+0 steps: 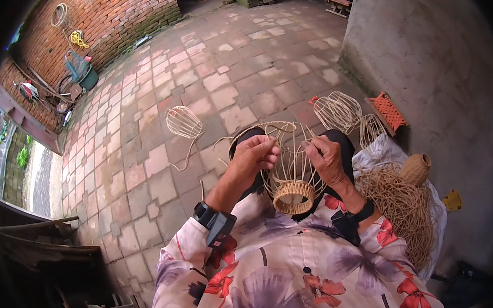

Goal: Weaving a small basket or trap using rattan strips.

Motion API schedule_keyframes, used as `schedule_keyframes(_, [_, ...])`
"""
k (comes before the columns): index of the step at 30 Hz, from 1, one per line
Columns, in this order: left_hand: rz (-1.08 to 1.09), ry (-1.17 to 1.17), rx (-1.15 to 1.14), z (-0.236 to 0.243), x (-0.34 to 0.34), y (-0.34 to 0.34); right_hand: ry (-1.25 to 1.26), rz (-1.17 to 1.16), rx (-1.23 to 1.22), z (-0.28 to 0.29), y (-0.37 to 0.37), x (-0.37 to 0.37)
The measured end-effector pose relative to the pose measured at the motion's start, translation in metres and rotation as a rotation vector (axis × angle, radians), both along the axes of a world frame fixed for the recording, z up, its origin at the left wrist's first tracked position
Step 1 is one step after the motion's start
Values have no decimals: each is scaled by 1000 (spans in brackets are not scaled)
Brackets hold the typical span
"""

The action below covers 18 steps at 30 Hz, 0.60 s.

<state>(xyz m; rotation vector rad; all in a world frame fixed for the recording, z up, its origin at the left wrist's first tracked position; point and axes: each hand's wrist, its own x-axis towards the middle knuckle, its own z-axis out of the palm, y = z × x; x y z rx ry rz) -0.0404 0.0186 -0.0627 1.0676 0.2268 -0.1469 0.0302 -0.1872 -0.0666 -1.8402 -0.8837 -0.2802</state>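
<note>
Between my knees sits a part-woven basket (293, 191), its thick tan braided ring toward me and its pale thin ribs spreading away. My left hand (253, 154) is closed at the far left of the ribs, thumb and forefinger pinching what looks like a strand of tan cord (262, 124). Across the ribs, my right hand (326, 158) is curled in a pinch at their right side. What lies in its fingertips is too small to make out. The cord loops over the far end of the frame.
On the paving ahead lies a bare wire frame (184, 123) with a trailing cord. More frames (339, 112) lie right, beside an orange plastic crate (388, 114). A heap of tan cord (393, 212) rests on a white sack with a woven vase-shaped basket (415, 169). A grey wall (430, 64) bounds the right.
</note>
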Motion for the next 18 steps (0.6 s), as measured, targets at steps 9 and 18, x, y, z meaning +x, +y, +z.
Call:
schedule_keyframes(9, [2, -133, 501, -13, -2, -9, 19, -27, 49, -8, -3, 1])
schedule_keyframes(18, [71, -300, 1172, 2, 3, -28, 85, -107, 167, -1, -6, -9])
